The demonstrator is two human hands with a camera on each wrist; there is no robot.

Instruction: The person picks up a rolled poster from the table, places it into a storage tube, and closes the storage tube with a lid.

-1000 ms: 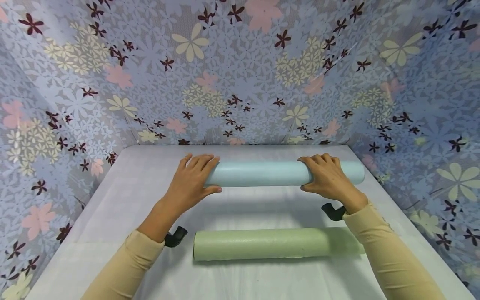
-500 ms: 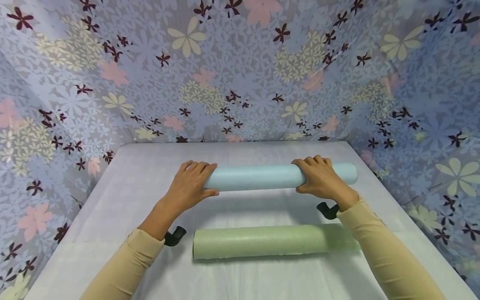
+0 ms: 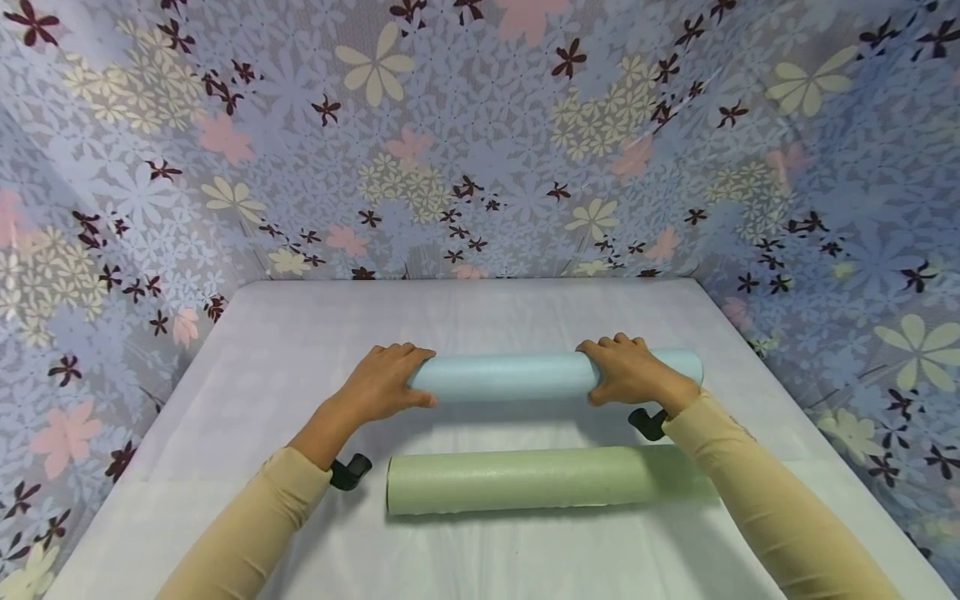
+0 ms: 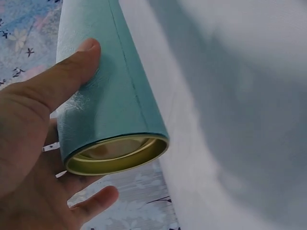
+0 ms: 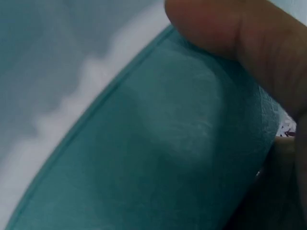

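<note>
A long light-blue tube (image 3: 510,377) lies crosswise in both hands, seemingly just above the table. My left hand (image 3: 386,382) grips its left end, thumb on the near side and fingers over the far side. Toward the other end, my right hand (image 3: 626,372) holds it the same way, with a short length of tube sticking out beyond. In the left wrist view the tube (image 4: 108,96) shows a seam and a recessed, gold-rimmed end. The right wrist view has the thumb (image 5: 216,28) pressed on the tube's surface (image 5: 144,139).
Nearer the body, a green tube (image 3: 540,481) lies on the white-covered table (image 3: 480,550), its right end behind the right sleeve (image 3: 757,483). Black wrist-camera mounts (image 3: 351,472) show at both wrists. A floral curtain (image 3: 480,150) encloses the back and sides.
Both hands have brought the blue tube nearer the body and lower, closer to the green tube, and slightly left. The green tube stays where it was.
</note>
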